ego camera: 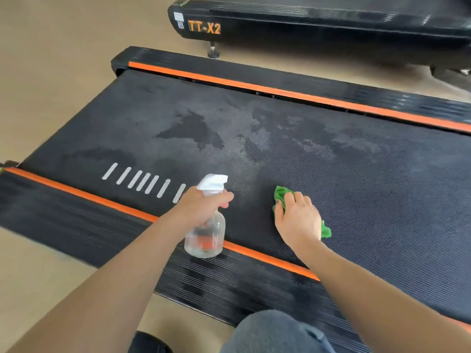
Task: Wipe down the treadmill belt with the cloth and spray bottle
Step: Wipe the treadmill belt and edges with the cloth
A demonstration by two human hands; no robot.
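Observation:
The black treadmill belt stretches across the view, with darker wet patches and pale streaks near its middle. My left hand grips the neck of a clear spray bottle with a white trigger head, held above the near orange strip. My right hand rests flat on a green cloth that lies on the belt; the cloth shows beyond my fingers and by my wrist.
Orange strips border the belt on both sides, with ribbed black side rails outside them. White slanted marks sit on the belt near my left hand. A second treadmill marked TT-X2 stands behind. My knee is at the bottom edge.

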